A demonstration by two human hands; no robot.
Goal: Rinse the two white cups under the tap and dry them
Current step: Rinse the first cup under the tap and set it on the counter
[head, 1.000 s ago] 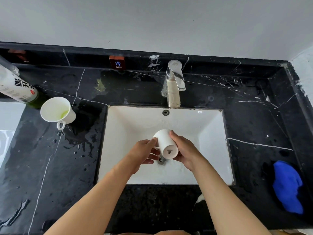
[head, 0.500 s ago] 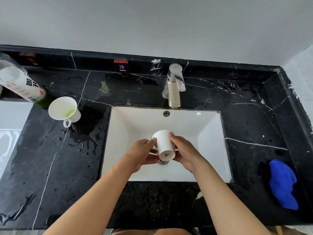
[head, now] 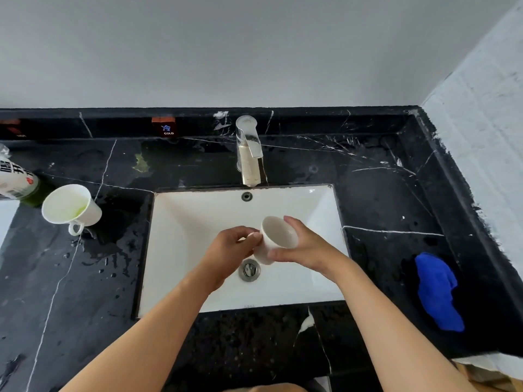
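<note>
Cup (head: 278, 239), white and wet, is held over the middle of the sink (head: 181, 222): the handle is pinched by the left hand (head: 230, 251), the side is gripped by the right hand (head: 307, 247). It is probably slippery and easily broken.

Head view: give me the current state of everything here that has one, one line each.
Held cup: over the sink, mouth up and tilted, gripped by both hands.
Left hand: fingers at the cup's handle side.
Right hand: wrapped around the cup's body.
Second cup: upright on the wet counter, greenish residue inside.
Tap: no water visible.
Sink: empty, drain open.
Blue cloth: crumpled, untouched.
Bottle: partly out of frame.
</note>
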